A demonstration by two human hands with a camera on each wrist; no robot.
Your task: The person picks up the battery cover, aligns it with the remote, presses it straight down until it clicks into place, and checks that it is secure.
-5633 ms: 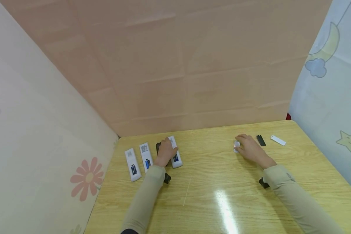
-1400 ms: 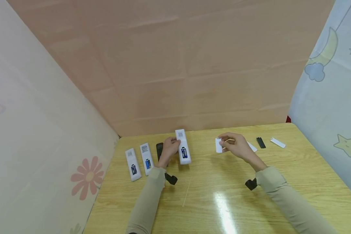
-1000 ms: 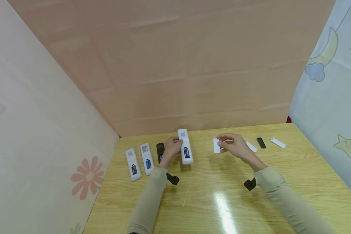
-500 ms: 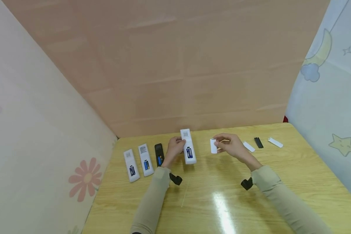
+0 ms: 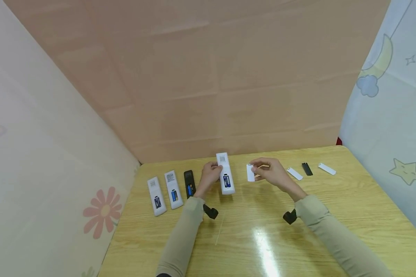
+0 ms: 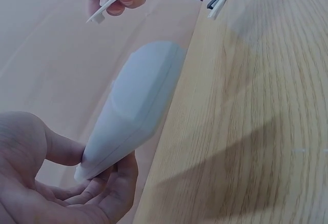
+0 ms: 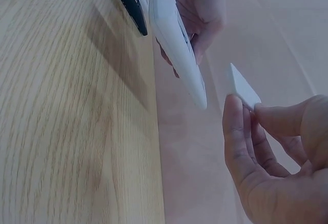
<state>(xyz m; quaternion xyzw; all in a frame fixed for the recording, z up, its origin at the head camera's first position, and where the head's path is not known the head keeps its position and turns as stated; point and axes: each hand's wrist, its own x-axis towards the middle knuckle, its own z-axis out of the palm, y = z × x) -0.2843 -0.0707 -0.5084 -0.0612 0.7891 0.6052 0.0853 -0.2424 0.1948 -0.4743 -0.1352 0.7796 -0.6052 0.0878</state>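
My left hand (image 5: pixel 209 176) holds a white remote control (image 5: pixel 225 169) by its side, lifted above the table. The remote's back faces up, with dark blue batteries (image 5: pixel 227 181) showing in an uncovered compartment. In the left wrist view, thumb and fingers pinch one end of the remote (image 6: pixel 138 96). My right hand (image 5: pixel 271 173) pinches a small white battery cover (image 5: pixel 250 173) between thumb and fingers. The cover (image 7: pixel 243 87) is held in the air to the right of the remote, apart from it, as the right wrist view also shows.
Two white remotes (image 5: pixel 157 196) (image 5: pixel 173 189) and a black remote (image 5: pixel 189 184) lie at the left, batteries exposed. On the right lie a white cover (image 5: pixel 295 174), a black cover (image 5: pixel 307 169) and another white cover (image 5: pixel 327 169). A pink backdrop rises behind the wooden table (image 5: pixel 249 234).
My left hand has lifted the white remote from beside the black one and moved it right. The right hand has picked up a white cover and carried it left, narrowing the gap.
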